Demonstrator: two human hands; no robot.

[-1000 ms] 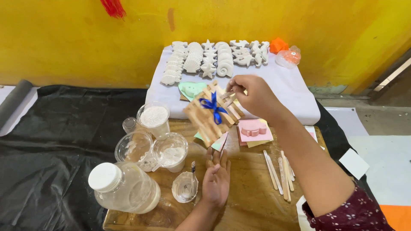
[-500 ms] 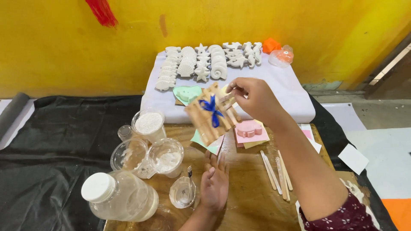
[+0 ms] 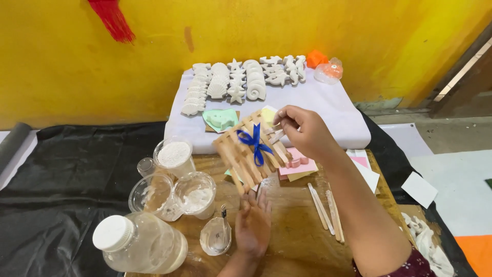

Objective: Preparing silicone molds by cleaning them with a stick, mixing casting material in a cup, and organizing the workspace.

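A small raft of wooden sticks (image 3: 241, 156) with a blue ribbon bow (image 3: 254, 143) is tilted up over the wooden board (image 3: 292, 241). My right hand (image 3: 305, 133) pinches the raft's upper right corner. My left hand (image 3: 253, 225) lies palm down below it, fingers stretched up to the raft's lower edge; I cannot make out a grip. A pink mould on coloured paper (image 3: 296, 164) sits just under my right hand.
White plaster shells and starfish (image 3: 238, 82) lie on a white cloth (image 3: 328, 113), with a green mould (image 3: 220, 119) in front of them. Cups of white powder (image 3: 174, 154), a lidded jar (image 3: 138, 243) and a small spoon cup (image 3: 215, 236) stand at the left. Loose sticks (image 3: 325, 205) lie at the right.
The view has drifted so everything sits slightly lower in frame. Both hands keep their places on the stick raft; the right hand has shifted only a little.
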